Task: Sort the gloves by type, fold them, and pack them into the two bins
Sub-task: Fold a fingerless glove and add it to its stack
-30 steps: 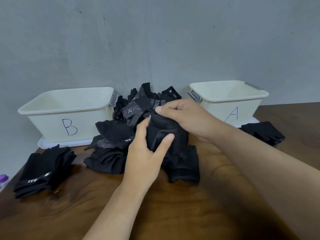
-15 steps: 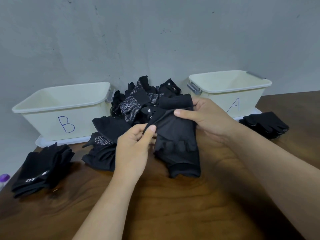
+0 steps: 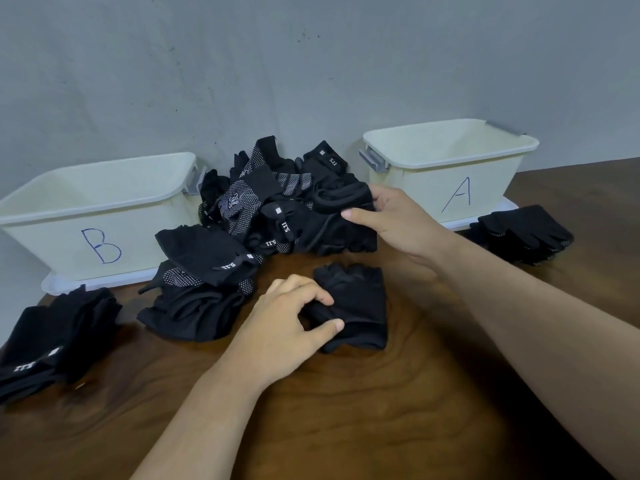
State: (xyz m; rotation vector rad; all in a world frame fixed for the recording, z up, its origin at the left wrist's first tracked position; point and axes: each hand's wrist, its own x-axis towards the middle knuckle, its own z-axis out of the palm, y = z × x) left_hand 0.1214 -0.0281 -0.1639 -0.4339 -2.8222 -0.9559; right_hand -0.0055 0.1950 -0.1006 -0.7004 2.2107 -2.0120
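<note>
The dark wooden table fills your view, with a grey wall at its far edge. Against that wall stand two cream bins: bin B at the far left and bin A at the far right, both open at the top. Between them lies the loose pile of black gloves, some with white dotted palms, spilling toward you on its left side. A flat stack of black gloves lies at the near left, in front of bin B. A smaller stack of dotted gloves sits on the right, just beside bin A.

Your right hand reaches to the right edge of the pile and grips a black glove there, thumb in front and fingers behind it. Your left hand is nearer, its thumb and curled fingers pinching the left edge of a fingerless glove that lies on the table just in front of the pile.
</note>
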